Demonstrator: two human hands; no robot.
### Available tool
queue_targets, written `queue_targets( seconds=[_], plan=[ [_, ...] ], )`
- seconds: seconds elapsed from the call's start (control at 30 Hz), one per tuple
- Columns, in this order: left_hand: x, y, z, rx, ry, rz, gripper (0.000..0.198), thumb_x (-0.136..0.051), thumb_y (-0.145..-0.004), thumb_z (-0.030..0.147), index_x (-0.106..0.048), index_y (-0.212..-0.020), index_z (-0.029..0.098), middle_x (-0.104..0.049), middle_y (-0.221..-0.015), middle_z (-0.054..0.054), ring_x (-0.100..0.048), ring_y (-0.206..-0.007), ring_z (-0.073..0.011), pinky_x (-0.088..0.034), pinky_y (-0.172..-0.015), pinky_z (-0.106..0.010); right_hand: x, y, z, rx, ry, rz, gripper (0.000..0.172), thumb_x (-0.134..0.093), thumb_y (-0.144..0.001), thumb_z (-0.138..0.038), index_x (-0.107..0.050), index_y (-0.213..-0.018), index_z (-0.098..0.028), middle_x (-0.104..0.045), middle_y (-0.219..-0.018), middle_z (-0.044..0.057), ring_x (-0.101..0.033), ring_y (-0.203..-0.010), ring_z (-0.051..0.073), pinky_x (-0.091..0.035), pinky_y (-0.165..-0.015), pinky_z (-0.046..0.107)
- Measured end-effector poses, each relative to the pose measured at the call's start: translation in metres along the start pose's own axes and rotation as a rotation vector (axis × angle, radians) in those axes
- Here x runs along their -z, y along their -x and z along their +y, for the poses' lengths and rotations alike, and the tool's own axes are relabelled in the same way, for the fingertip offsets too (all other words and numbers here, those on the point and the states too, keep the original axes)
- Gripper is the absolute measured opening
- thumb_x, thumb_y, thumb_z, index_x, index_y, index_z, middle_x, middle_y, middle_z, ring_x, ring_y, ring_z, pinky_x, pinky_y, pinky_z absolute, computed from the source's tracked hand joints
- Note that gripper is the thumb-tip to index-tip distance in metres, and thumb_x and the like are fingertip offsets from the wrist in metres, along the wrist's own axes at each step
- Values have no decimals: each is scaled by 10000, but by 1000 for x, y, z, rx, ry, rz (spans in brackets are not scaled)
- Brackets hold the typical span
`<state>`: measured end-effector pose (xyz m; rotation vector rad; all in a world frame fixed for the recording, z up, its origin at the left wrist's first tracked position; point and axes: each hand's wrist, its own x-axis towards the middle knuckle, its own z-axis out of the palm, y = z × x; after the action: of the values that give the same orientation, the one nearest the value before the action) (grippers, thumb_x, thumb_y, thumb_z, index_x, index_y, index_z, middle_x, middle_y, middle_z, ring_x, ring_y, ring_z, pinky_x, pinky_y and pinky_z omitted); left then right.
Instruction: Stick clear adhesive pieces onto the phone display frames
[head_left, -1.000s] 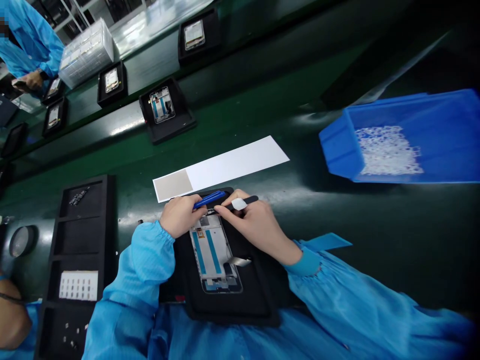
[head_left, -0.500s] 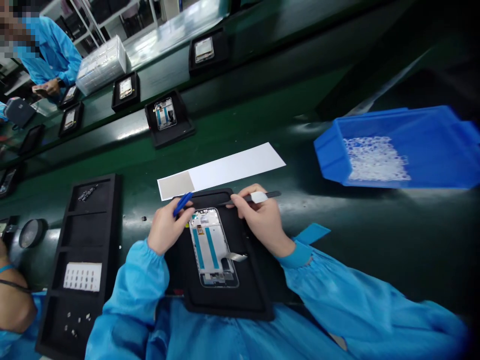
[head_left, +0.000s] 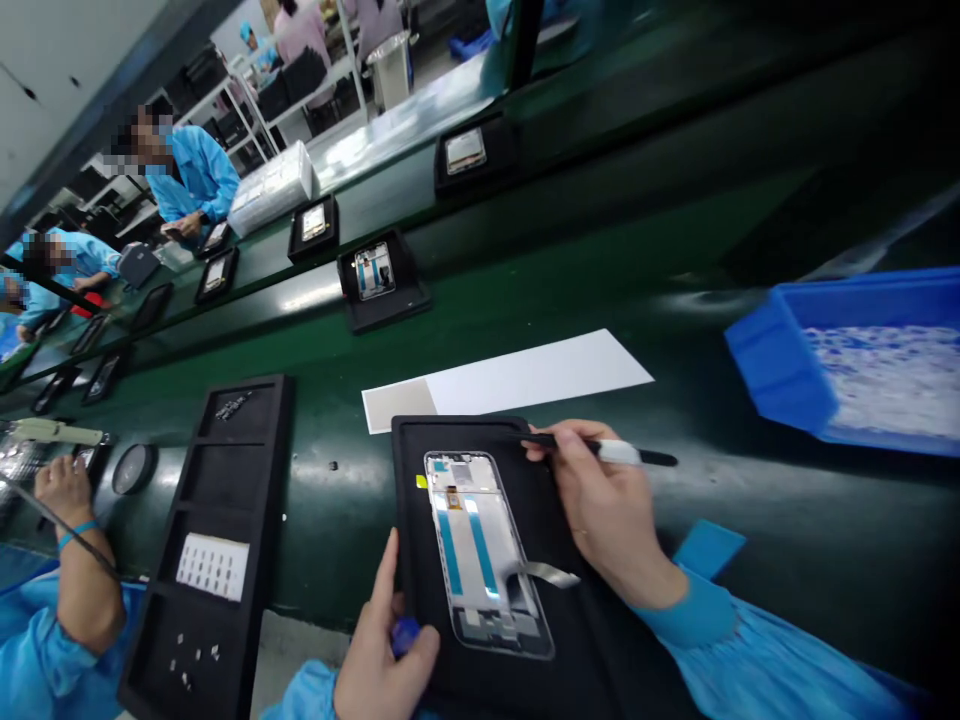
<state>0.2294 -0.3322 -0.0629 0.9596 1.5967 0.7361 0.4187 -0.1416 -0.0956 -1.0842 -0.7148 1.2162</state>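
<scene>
A phone frame (head_left: 480, 550) with blue-green strips and a loose silver flex lies in a black tray (head_left: 592, 640). My right hand (head_left: 607, 500) is closed round black tweezers (head_left: 658, 458) with a white grip, their tips over the tray's upper part. At the tray's lower left edge is my left hand (head_left: 390, 640), index finger pointing up and thumb bent, with a blue tool (head_left: 405, 636) held in it, mostly hidden by the fingers. A small yellow tab (head_left: 421, 482) shows beside the phone's top left corner.
Left stands a compartment tray (head_left: 225, 480) with small parts, near a round dish (head_left: 135, 469) and a co-worker's hand (head_left: 67, 490). A white strip (head_left: 540, 372) lies behind the tray. A blue bin (head_left: 780, 350) is right. More phone trays (head_left: 386, 312) sit farther back.
My left hand has moved down from the phone's top left corner to the tray's lower left edge, with the blue tool. My right hand still holds the tweezers. The view has shifted.
</scene>
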Motion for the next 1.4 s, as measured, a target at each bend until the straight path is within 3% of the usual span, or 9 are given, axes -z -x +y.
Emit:
queue_targets(
  seconds=[0.07,0.13,0.33,0.53,0.7,0.83,1.03,1.2,1.4],
  plan=[
    [16,-11,17,12,162,54,852,-576,-870,503,-144,-1567,268,-549,-1387,-154,-655,-598,-118,-560,-536,-250,1,-7,-5,38,-57,116,513,-807,-605,-638,-568,-811,-234,-615,-744,-18,-597,-667,168,-501,-732,357],
    [39,-30,42,24,259,155,866,-601,-850,518,-156,-1560,298,-622,-1270,-143,-508,-383,-40,-388,-310,-187,2,-11,-8,103,-30,175,499,-800,-620,-633,-569,-837,-248,-601,-740,-15,-585,-666,169,-494,-745,367],
    [138,-129,125,-66,119,615,566,-549,-930,280,-386,-1470,236,-632,-823,-13,-455,-374,-15,-273,-313,-134,4,-6,-2,133,316,-145,340,-649,-803,-579,-584,-889,-257,-587,-689,37,-591,-642,226,-499,-632,376],
    [208,-192,159,-97,-102,800,495,-490,-983,264,-359,-1428,93,-601,-923,-91,-674,-612,-95,-207,-359,-143,1,-8,2,259,482,-253,392,-505,-884,-586,-670,-955,-238,-569,-675,26,-554,-587,194,-495,-567,325],
    [178,-216,157,-205,-506,722,385,-530,-947,194,-512,-1327,137,-604,-1207,-138,-707,-920,-170,-513,-684,-203,-1,-10,7,256,476,-312,450,-489,-902,-611,-703,-993,-225,-583,-722,45,-587,-639,199,-507,-547,304],
    [118,-246,155,-241,-829,547,469,-659,-838,125,-583,-1286,243,-488,-1431,-104,-610,-1168,-270,-469,-997,-367,-1,-11,6,204,450,-329,495,-487,-908,-623,-686,-1071,-201,-599,-696,44,-559,-560,178,-475,-481,291],
    [78,-280,167,-181,-1123,460,394,-391,-928,17,-567,-1252,155,-523,-1312,-171,-625,-1129,-277,-450,-965,-424,-3,-7,-1,129,355,-345,486,-506,-922,-603,-614,-1192,-213,-640,-643,31,-481,-458,152,-464,-455,287],
    [76,-261,181,-248,-1293,435,278,-439,-974,188,-554,-1227,197,-536,-1255,-132,-637,-1073,-269,-467,-890,-395,-3,-6,4,68,273,-356,528,-538,-896,-634,-600,-1202,-208,-720,-770,83,-560,-494,161,-481,-451,281],
    [74,-198,192,-386,-1379,487,265,-445,-978,275,-547,-1220,241,-560,-1265,-81,-634,-1062,-241,-488,-840,-326,-3,-10,9,86,230,-368,579,-537,-883,-671,-595,-1200,-190,-738,-919,124,-643,-612,182,-532,-518,294]
  ],
)
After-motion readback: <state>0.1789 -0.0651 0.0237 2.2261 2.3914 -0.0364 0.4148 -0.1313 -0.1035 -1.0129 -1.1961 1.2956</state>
